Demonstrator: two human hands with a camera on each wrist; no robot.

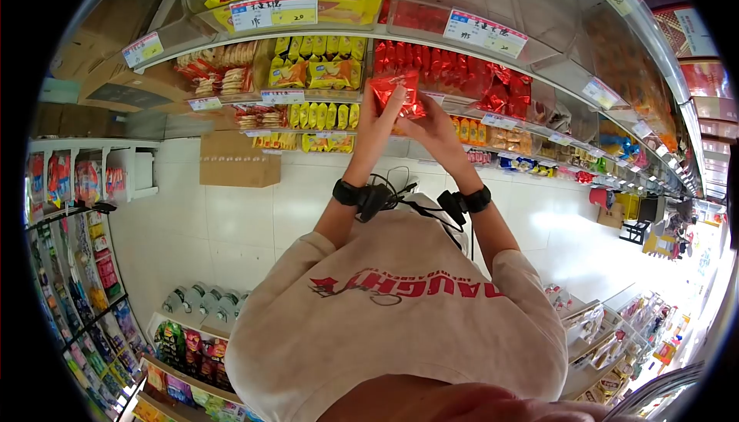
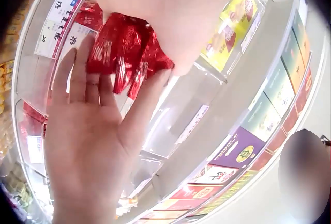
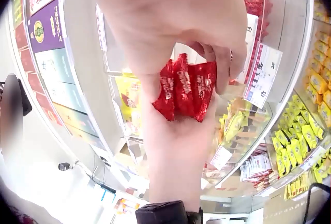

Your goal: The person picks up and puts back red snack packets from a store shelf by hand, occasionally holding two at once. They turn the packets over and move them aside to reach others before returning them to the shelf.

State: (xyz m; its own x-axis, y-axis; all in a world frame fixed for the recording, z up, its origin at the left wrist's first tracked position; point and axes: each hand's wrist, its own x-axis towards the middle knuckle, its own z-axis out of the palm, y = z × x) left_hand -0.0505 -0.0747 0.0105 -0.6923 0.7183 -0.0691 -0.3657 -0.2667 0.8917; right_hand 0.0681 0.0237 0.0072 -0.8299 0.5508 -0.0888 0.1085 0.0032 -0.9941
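Note:
Both hands hold a bunch of small shiny red foil snack packets (image 1: 406, 93) in front of the shelves. In the head view my left hand (image 1: 379, 120) grips the packets from the left, thumb across their front. My right hand (image 1: 437, 131) holds them from the lower right. The left wrist view shows my right palm (image 2: 90, 131) facing the camera, its thumb pressed against the red packets (image 2: 129, 53) and its fingers reaching behind them. From the right wrist, several packets (image 3: 186, 89) lie side by side between the hands, printed with pale lettering.
Behind the hands, a shelf bin of similar red packets (image 1: 443, 64) stands beside yellow packs (image 1: 335, 74). Price tags (image 1: 273, 11) line the clear bin fronts. A cardboard box (image 1: 240, 159) sits on the floor to the left. More stocked shelves (image 1: 192, 345) stand behind the person.

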